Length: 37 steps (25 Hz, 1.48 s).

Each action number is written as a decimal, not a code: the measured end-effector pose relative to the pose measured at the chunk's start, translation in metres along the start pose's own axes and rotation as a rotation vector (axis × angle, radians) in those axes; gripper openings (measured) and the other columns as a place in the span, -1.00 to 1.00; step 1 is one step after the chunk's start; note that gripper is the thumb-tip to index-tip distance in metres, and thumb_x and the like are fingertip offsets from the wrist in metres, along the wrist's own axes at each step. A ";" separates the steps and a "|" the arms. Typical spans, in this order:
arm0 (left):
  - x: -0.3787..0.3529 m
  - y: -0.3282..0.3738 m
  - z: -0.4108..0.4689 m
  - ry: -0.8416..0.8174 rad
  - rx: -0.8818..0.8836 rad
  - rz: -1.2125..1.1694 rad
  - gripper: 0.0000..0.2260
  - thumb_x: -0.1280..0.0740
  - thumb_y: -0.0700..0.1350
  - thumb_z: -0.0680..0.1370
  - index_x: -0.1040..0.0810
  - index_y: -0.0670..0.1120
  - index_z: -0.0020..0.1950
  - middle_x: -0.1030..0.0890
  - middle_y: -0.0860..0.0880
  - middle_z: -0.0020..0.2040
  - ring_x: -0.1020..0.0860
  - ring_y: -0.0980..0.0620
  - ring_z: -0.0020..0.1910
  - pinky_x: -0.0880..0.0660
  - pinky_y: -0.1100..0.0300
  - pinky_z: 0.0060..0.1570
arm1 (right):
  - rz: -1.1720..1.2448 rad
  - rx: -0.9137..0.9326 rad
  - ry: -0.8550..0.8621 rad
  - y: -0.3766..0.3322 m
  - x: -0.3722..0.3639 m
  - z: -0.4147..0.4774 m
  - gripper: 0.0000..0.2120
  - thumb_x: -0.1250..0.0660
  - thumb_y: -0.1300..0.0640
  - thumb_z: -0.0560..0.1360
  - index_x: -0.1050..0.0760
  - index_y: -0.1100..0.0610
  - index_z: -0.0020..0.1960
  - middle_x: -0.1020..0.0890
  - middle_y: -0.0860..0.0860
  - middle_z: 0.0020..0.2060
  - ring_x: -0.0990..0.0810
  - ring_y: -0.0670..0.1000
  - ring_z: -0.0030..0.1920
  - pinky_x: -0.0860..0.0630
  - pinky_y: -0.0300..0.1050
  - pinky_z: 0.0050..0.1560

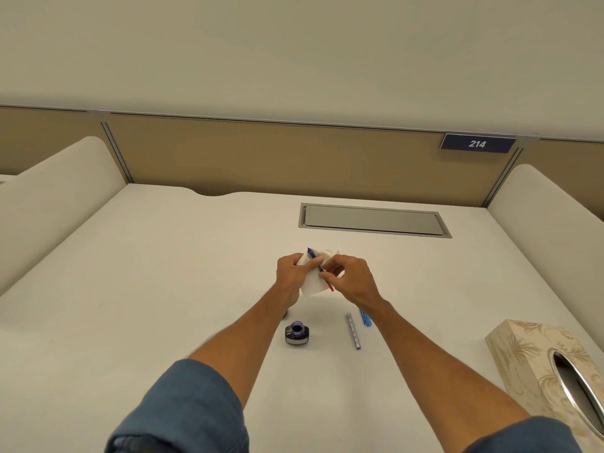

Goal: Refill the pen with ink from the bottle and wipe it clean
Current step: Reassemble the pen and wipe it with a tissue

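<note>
Both hands (291,273) (346,276) pinch pen (318,268), apparently through tissue (312,284)

Matt white desk (163,273), glossy glass ink bottle (296,335), soft paper tissue (312,284), shiny metal pen barrel (353,331).

I see the pen (318,265) lifted above the desk, tilted with its dark blue nib end pointing up and away and a red end low toward me, a white tissue (312,282) wrapped around its middle. The ink bottle (296,334) stands open and upright, nearer me, dark blue ink showing.
</note>
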<state>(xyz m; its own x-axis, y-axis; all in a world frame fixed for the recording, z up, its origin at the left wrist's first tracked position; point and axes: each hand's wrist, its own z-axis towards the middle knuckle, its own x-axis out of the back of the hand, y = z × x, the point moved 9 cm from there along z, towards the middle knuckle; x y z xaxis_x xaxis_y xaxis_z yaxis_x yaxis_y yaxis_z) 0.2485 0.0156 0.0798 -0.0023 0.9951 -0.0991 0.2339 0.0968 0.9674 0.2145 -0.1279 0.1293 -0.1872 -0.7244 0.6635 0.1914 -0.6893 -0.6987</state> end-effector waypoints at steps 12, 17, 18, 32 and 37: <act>-0.013 -0.003 -0.009 -0.204 0.128 -0.336 -0.88 -0.29 -0.27 0.56 -0.58 -0.20 -0.16 -0.60 -0.12 -0.18 -0.58 -0.03 -0.21 -0.59 0.13 -0.19 | 0.173 -0.151 0.027 0.013 0.001 0.003 -0.86 -0.49 0.18 0.41 -0.64 0.19 -0.06 -0.69 0.08 -0.21 -0.64 -0.01 -0.25 -0.63 -0.17 -0.16; -0.012 -0.004 -0.006 -0.195 0.163 -0.401 -0.77 -0.10 -0.33 0.55 -0.54 -0.33 0.00 -0.58 -0.18 -0.11 -0.59 -0.07 -0.19 -0.62 0.15 -0.14 | 0.194 -0.187 0.038 0.018 0.001 0.003 -0.84 -0.51 0.17 0.39 -0.61 0.20 -0.07 -0.65 0.04 -0.19 -0.63 0.03 -0.20 -0.57 -0.25 -0.19; -0.013 -0.002 -0.006 -0.209 0.136 -0.359 -0.78 -0.13 -0.34 0.58 -0.54 -0.35 0.08 -0.61 -0.19 -0.07 -0.62 -0.05 -0.17 -0.63 0.16 -0.12 | 0.191 -0.188 0.035 0.018 0.001 0.003 -0.83 -0.51 0.16 0.39 -0.61 0.19 -0.07 -0.64 0.03 -0.19 -0.62 0.04 -0.20 -0.58 -0.23 -0.19; -0.008 0.006 -0.004 -0.122 -0.017 -0.259 -0.80 -0.30 -0.28 0.58 -0.57 -0.28 0.18 -0.67 -0.10 -0.06 -0.65 -0.01 -0.10 -0.63 0.20 -0.14 | 0.208 -0.110 -0.084 0.004 -0.009 0.004 -0.92 -0.41 0.26 0.45 -0.63 0.14 -0.08 -0.64 -0.03 -0.28 -0.57 -0.07 -0.30 -0.47 -0.42 -0.32; -0.003 0.005 -0.003 -0.082 -0.002 -0.267 -0.79 -0.31 -0.30 0.56 -0.56 -0.29 0.19 -0.66 -0.14 -0.03 -0.64 -0.03 -0.09 -0.64 0.21 -0.18 | 0.209 -0.113 -0.093 0.003 -0.009 0.001 -0.86 -0.44 0.25 0.44 -0.62 0.20 0.00 -0.63 -0.02 -0.23 -0.58 -0.08 -0.28 -0.50 -0.41 -0.31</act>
<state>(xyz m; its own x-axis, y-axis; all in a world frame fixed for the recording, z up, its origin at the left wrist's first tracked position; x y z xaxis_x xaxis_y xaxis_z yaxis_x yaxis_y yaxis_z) 0.2468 0.0128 0.0854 0.0148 0.9295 -0.3685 0.2333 0.3552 0.9052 0.2175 -0.1232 0.1218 -0.0645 -0.8522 0.5193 0.1071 -0.5233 -0.8454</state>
